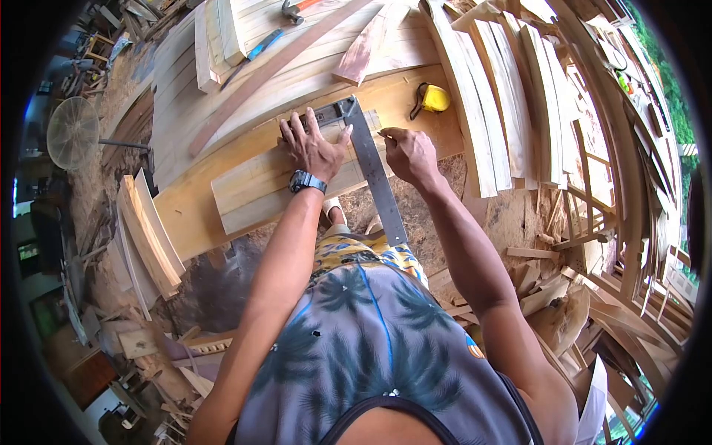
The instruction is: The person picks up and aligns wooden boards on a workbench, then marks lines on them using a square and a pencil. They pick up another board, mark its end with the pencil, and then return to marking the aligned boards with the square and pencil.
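Observation:
My left hand (313, 144), with a watch on its wrist, lies spread over the handle of a metal try square (377, 167) and presses on a pale board (252, 189). The square's blade crosses the board and reaches down toward my shorts. Just right of the blade, my right hand (410, 154) is pinched around a small thin thing at the board's right end, too small to name. A yellow tape measure (434, 99) rests on the yellowish plank (182, 215) beyond my right hand.
On the wooden bench top (174, 104) lie a hammer (293, 10), a blue-handled tool (265, 44), a long brown strip (271, 70) and short wood blocks (221, 37). Curved boards (475, 111) stand at the right. A fan (73, 133) is at the left. Scraps litter the floor.

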`<move>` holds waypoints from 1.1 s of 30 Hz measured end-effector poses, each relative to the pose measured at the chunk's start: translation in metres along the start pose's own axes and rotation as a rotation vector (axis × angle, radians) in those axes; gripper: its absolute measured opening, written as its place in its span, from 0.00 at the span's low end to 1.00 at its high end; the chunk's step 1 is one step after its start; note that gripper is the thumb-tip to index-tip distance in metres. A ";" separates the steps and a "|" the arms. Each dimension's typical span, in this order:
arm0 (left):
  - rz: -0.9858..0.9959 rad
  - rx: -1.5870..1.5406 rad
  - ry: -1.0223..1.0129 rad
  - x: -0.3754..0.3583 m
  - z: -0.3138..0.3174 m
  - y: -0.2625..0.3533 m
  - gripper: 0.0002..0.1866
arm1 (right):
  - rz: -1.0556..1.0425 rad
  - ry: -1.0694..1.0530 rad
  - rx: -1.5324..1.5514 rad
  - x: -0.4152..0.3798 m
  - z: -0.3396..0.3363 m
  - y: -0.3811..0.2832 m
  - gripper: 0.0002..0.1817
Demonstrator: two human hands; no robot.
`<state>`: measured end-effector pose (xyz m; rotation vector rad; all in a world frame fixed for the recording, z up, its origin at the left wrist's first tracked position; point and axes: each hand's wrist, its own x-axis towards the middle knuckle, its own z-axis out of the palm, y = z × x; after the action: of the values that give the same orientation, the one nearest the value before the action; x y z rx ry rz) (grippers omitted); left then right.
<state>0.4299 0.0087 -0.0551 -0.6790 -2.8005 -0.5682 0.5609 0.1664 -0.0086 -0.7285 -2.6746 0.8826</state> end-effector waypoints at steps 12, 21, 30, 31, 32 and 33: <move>0.007 -0.018 0.029 0.000 -0.003 0.001 0.53 | -0.019 -0.084 -0.057 0.009 0.006 -0.010 0.15; 0.010 -0.067 0.014 0.002 -0.002 -0.001 0.54 | -0.199 -0.343 -0.327 -0.048 -0.025 -0.010 0.17; 0.029 -0.061 0.016 0.002 -0.002 -0.001 0.52 | -0.135 -0.095 -0.126 -0.016 -0.013 -0.002 0.15; 0.018 -0.047 0.009 0.001 -0.004 0.000 0.52 | -0.127 -0.042 -0.112 -0.007 -0.006 0.000 0.15; 0.003 -0.032 0.002 0.001 -0.004 0.001 0.53 | -0.128 -0.033 -0.110 -0.001 -0.001 0.001 0.15; 0.007 -0.031 0.007 0.002 -0.005 0.002 0.53 | -0.108 -0.017 -0.083 0.004 0.002 0.001 0.15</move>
<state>0.4293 0.0088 -0.0491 -0.6915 -2.7871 -0.6124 0.5564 0.1679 -0.0105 -0.5893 -2.7504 0.7579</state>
